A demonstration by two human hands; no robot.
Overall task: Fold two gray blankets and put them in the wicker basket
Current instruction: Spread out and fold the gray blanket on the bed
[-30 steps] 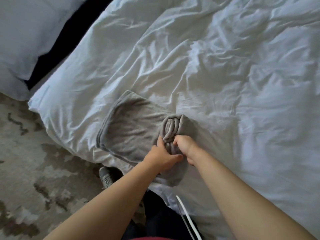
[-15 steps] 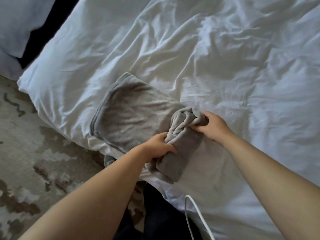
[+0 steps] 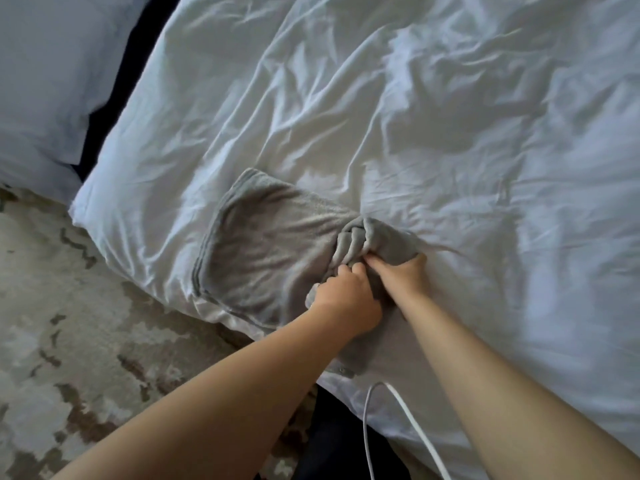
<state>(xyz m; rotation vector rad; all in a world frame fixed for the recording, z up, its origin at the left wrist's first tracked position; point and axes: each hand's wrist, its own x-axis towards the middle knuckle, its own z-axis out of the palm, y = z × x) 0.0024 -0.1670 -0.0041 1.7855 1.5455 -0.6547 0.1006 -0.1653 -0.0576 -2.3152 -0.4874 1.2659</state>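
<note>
At the far left a pale, plump fabric pillow (image 3: 41, 98) is lying at the head of the bed, and below it a beige patterned rug (image 3: 69, 341) is covering the floor. Near the bed's edge, the soft gray fleece blanket (image 3: 270, 251) is lying partly flat in a folded rectangle, with its right end gathered into a thick rolled bundle (image 3: 377, 237).

The left hand (image 3: 346, 303) is curling tightly round the near side of that bundle. Half a second ago it was holding the bundle's near end while the other hand was stretched out to the far end; now the two hands are pressing together, knuckle to knuckle. The bundle is looking shorter and more bunched than it did then.

The right hand (image 3: 401, 278) is gripping the bundle just beside the left, with its fingers buried in the gray folds and its thumb side resting against the crumpled white cotton duvet (image 3: 485, 168). Lower down, a thin white cable (image 3: 408, 420) is looping over the bed's edge.

I judge that the person is tightening and compacting this blanket rather than laying a new fold, so the folding is partway along. Whether the flat part and the bundle are one blanket or two, I cannot tell. The wicker basket is not showing, so nothing appears to be stowed yet.
</note>
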